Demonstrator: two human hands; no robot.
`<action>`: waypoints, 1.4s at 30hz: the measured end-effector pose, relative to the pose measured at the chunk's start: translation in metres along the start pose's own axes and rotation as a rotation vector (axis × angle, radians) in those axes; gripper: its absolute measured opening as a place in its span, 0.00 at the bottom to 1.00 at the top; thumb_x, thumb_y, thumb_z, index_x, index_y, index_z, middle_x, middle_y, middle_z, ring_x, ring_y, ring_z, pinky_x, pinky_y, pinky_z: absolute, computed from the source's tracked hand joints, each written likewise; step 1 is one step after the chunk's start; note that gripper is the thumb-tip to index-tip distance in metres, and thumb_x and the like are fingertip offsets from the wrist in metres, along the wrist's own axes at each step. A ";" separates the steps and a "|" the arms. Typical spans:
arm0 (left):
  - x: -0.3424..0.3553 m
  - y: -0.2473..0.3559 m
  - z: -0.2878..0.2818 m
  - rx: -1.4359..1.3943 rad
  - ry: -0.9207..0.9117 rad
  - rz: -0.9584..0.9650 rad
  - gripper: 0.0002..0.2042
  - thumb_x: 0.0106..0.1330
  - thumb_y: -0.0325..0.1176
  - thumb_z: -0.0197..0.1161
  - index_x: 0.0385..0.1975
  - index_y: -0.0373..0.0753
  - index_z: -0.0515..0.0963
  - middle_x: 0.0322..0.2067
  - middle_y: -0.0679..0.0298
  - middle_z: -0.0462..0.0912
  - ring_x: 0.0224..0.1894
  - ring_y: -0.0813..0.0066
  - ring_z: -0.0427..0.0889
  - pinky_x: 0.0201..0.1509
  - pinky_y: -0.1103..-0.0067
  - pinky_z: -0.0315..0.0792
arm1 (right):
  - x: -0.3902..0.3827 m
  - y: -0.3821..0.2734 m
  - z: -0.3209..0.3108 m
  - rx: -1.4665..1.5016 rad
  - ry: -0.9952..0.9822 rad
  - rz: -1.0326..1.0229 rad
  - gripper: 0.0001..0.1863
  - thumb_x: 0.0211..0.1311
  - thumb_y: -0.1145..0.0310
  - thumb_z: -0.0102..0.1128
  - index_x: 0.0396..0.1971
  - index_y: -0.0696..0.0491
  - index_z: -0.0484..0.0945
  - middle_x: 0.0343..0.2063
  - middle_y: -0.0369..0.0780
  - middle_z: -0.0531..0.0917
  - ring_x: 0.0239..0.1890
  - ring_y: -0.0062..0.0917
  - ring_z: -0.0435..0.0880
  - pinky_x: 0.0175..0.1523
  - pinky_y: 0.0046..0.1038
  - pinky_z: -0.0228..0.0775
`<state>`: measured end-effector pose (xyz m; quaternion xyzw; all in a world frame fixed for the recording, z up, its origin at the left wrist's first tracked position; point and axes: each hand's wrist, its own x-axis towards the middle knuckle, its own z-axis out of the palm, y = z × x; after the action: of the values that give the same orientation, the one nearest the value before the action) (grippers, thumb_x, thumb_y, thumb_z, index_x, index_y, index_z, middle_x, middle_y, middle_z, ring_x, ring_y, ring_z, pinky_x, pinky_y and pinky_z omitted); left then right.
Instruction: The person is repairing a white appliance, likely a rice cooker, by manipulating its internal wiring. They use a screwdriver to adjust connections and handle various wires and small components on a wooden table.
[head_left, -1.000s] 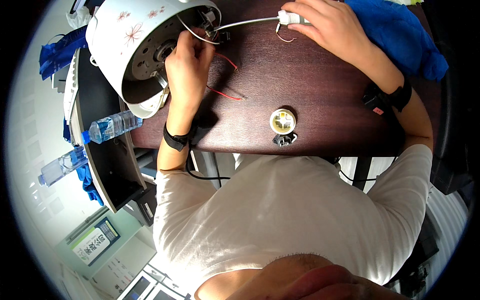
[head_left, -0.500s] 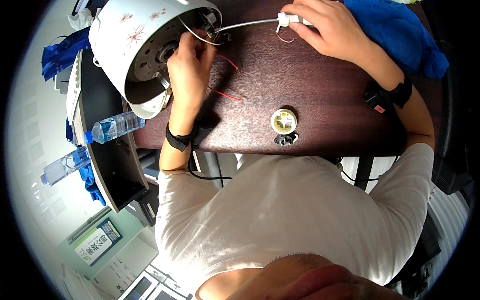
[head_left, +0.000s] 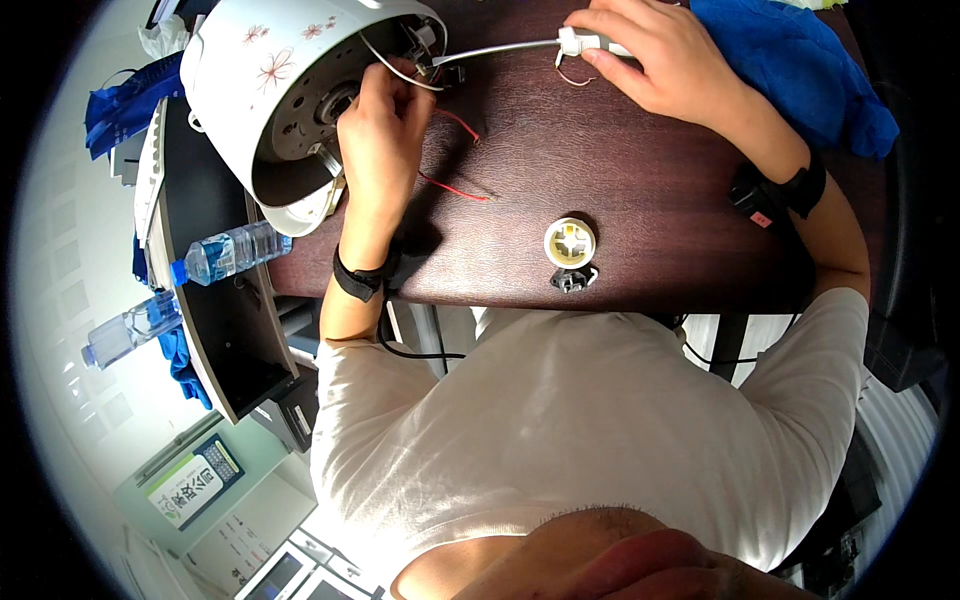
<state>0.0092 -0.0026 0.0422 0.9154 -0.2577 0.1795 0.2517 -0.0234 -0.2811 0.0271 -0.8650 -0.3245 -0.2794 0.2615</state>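
Observation:
A white rice-cooker shell (head_left: 235,90) with a flower print lies on its side at the far left, its open base turned toward me. My left hand (head_left: 382,135) is at the rim, fingers pinched together beside small metal fittings and a looped white wire (head_left: 375,52). What its fingertips grip is hidden. My right hand (head_left: 665,60) is closed on a white-handled screwdriver (head_left: 495,49). The long shaft points left, with its tip at the fittings by the rim. Two red wires (head_left: 455,188) trail from behind my left hand onto the table.
A round cream plastic part (head_left: 570,243) and a small black socket (head_left: 573,280) sit near the table's front edge. Blue cloth (head_left: 800,80) lies at the far right. Water bottles (head_left: 235,252) stand out at the left, by a dark shelf (head_left: 215,330). A thin wire (head_left: 573,76) lies below the screwdriver handle.
Almost nothing differs. The whole scene sits slightly further right in the picture; both hands keep their holds, and the screwdriver tip stays by the fittings.

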 end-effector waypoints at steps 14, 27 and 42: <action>0.002 0.002 -0.003 0.015 -0.032 0.004 0.08 0.57 0.27 0.65 0.35 0.35 0.75 0.20 0.59 0.79 0.21 0.74 0.80 0.26 0.80 0.71 | -0.013 0.013 0.011 0.091 -0.032 -0.038 0.15 0.53 0.66 0.63 0.41 0.54 0.76 0.33 0.41 0.77 0.34 0.37 0.80 0.38 0.34 0.71; 0.000 0.003 -0.009 -0.106 -0.063 0.044 0.15 0.56 0.26 0.62 0.42 0.34 0.68 0.18 0.59 0.77 0.19 0.62 0.79 0.23 0.73 0.71 | -0.001 0.009 0.001 0.282 -0.144 0.078 0.14 0.55 0.70 0.62 0.40 0.60 0.77 0.32 0.43 0.77 0.34 0.36 0.78 0.39 0.31 0.69; -0.010 -0.002 -0.018 -0.078 0.032 -0.009 0.07 0.59 0.26 0.62 0.36 0.34 0.77 0.24 0.53 0.80 0.25 0.58 0.81 0.27 0.73 0.72 | 0.004 0.011 0.001 0.313 -0.238 0.100 0.12 0.57 0.73 0.59 0.40 0.61 0.77 0.30 0.40 0.76 0.31 0.26 0.76 0.35 0.22 0.66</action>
<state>-0.0009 0.0129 0.0513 0.9030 -0.2563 0.1829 0.2922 -0.0126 -0.2864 0.0263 -0.8558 -0.3493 -0.1080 0.3660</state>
